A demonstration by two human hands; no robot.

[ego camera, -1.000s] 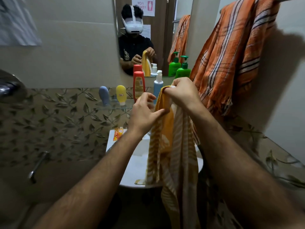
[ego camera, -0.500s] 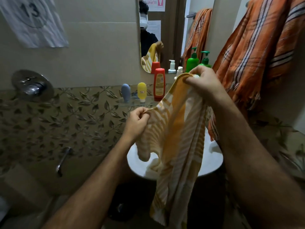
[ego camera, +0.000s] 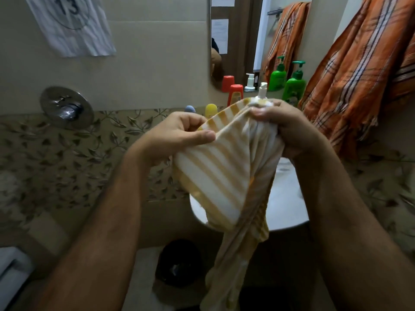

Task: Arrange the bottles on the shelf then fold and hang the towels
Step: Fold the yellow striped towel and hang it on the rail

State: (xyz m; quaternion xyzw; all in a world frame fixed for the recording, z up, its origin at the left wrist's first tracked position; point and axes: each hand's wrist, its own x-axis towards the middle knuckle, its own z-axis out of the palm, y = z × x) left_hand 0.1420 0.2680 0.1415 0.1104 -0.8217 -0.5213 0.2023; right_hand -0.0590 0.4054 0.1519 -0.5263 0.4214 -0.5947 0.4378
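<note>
1. Your left hand (ego camera: pixel 173 135) pinches the yellow-striped towel (ego camera: pixel 224 176) at its edge; your right hand (ego camera: pixel 289 129) grips its bunched top.
2. The towel hangs over the white sink (ego camera: pixel 289 198).
3. Bottles stand on the shelf behind: red bottle (ego camera: pixel 234 94), green bottle (ego camera: pixel 294 86).
4. The orange towel (ego camera: pixel 350 75) hangs at right.

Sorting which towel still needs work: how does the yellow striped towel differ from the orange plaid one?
The yellow striped towel has yellow and white bands; the orange plaid towel has dark and pale lines. The yellow one is gripped by the left hand and right hand over the sink; the orange one hangs draped by the wall. Both are fabric towels.
</note>
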